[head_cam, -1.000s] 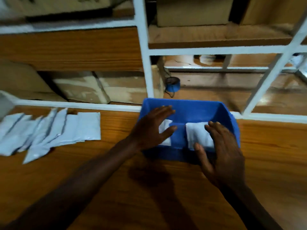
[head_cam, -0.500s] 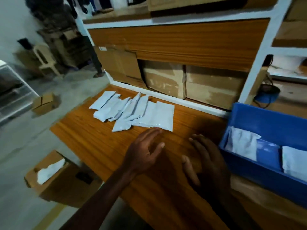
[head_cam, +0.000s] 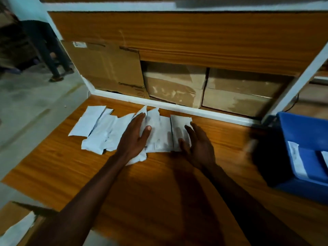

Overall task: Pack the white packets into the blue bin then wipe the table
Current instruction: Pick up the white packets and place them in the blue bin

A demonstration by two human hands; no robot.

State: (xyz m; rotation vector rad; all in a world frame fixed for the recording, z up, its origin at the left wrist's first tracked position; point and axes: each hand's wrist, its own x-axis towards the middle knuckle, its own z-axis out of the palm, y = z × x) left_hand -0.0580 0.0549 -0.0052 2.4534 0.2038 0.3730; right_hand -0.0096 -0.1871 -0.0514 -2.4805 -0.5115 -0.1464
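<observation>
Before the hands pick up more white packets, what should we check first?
1. Flat white paper packets within reach on the wooden table: ok.
2. Left hand on the packets, fingers straight, no grip yet: not ok.
3. Right hand at the rightmost packet, gripping or not: cannot tell.
4. Blue plastic bin close by on the right, with room: ok.
5. Wiping cloth ready: cannot tell, none seen.
</observation>
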